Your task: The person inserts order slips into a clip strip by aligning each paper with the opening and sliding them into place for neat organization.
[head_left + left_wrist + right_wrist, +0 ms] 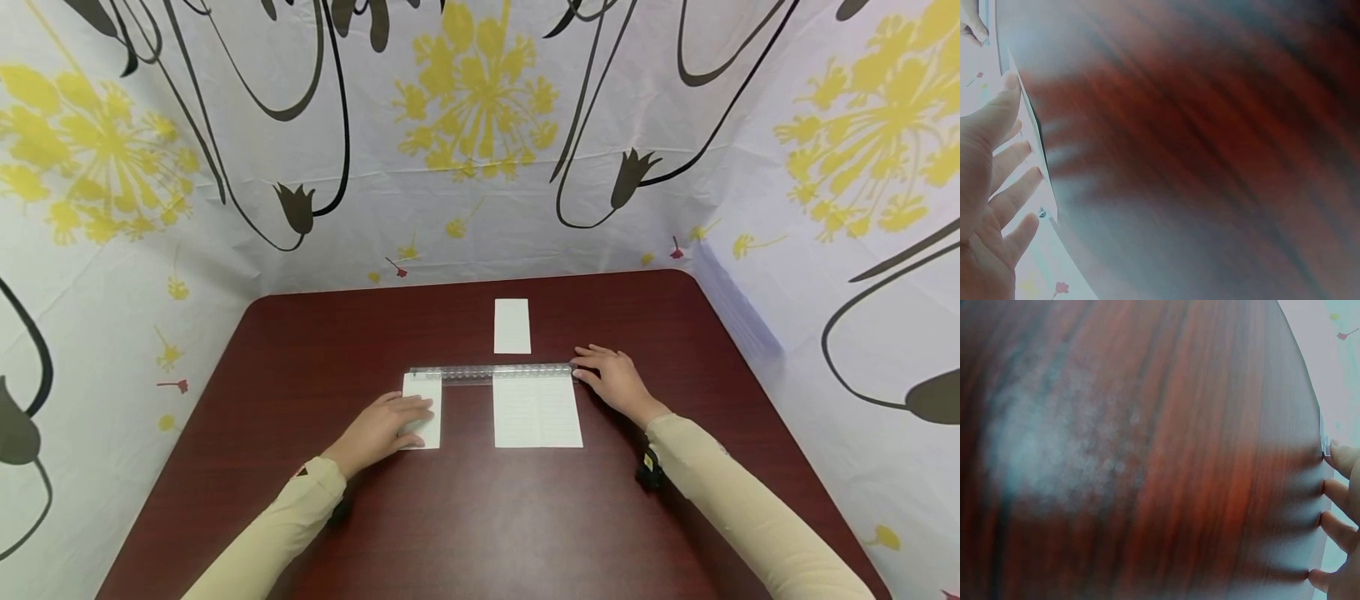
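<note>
A clear ruler [468, 375] lies flat across the table, along the top edges of two white papers. My left hand [386, 425] rests with extended, spread fingers on the narrow white paper [427, 429] under the ruler's left end. In the left wrist view, the thumb [1010, 84] and fingers lie along that paper's edge. To the right, the wider paper [536, 412], with faint lines on it, has its top edge under the ruler. My right hand [615, 381] touches the ruler's right end with its thumb [1338, 456], the other fingertips down on the table.
A small blank white paper [512, 327] lies beyond the ruler. The dark red-brown table [480, 525] has rounded far corners. White cloth [465, 217] with yellow flowers and grey stems hangs behind and at both sides.
</note>
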Demonstrator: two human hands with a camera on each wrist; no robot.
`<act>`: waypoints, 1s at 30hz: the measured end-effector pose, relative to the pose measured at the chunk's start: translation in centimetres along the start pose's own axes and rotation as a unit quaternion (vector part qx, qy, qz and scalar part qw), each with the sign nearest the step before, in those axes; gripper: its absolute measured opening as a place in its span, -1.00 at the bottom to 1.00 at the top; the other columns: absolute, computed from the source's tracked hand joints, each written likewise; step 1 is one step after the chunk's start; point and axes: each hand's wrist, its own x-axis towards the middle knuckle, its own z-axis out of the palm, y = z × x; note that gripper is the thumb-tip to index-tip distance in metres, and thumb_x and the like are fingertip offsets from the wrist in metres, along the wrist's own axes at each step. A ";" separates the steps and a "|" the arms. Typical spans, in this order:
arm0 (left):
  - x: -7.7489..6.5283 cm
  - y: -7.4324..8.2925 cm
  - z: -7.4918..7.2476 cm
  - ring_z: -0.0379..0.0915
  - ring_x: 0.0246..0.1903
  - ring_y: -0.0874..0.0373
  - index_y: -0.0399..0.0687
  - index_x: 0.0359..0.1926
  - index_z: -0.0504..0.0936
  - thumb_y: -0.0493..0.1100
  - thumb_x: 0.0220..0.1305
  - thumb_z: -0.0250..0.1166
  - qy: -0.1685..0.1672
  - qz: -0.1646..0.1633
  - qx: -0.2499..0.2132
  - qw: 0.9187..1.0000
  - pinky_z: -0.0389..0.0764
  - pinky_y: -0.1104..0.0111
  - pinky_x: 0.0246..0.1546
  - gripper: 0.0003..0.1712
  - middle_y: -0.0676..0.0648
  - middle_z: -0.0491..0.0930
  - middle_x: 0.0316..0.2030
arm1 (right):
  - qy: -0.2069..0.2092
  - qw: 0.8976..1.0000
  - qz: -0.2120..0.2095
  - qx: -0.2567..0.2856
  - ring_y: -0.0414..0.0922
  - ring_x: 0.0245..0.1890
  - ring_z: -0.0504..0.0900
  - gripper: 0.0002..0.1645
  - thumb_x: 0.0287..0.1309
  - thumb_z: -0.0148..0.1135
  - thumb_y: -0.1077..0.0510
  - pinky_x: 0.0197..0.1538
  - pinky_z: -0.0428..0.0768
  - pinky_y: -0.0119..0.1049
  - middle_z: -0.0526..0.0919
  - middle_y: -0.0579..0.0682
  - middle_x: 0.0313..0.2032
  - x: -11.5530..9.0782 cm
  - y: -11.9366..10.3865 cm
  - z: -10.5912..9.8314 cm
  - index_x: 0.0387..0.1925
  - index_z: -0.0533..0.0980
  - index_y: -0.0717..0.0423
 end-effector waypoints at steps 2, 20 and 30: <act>0.0 0.0 0.0 0.46 0.31 0.08 0.03 0.18 0.62 0.12 0.24 0.34 -0.002 -0.001 -0.002 1.000 0.38 0.03 0.37 -0.47 0.01 0.57 0.26 | 0.000 1.000 0.000 0.000 0.18 0.43 0.32 -0.54 0.34 0.20 0.02 0.40 0.13 0.39 0.50 0.13 0.33 0.0 0.0 -0.1 0.19 0.56 0.12; 0.7 0.8 -0.2 0.50 0.27 0.06 -0.01 0.14 0.65 0.09 0.18 0.40 0.011 0.013 -0.003 1.000 0.42 0.04 0.33 -0.47 -0.03 0.60 0.23 | 0.001 1.000 0.001 -0.005 0.17 0.43 0.32 -0.53 0.34 0.20 0.01 0.41 0.14 0.37 0.51 0.11 0.32 0.0 0.0 0.0 0.19 0.57 0.13; 0.8 0.9 -0.1 0.49 0.28 0.07 0.01 0.14 0.65 0.10 0.18 0.39 0.007 0.011 0.002 1.000 0.42 0.05 0.34 -0.47 -0.01 0.59 0.24 | 0.000 1.000 0.001 -0.007 0.17 0.43 0.33 -0.54 0.34 0.21 0.01 0.41 0.13 0.38 0.51 0.10 0.32 0.0 0.0 0.1 0.18 0.57 0.12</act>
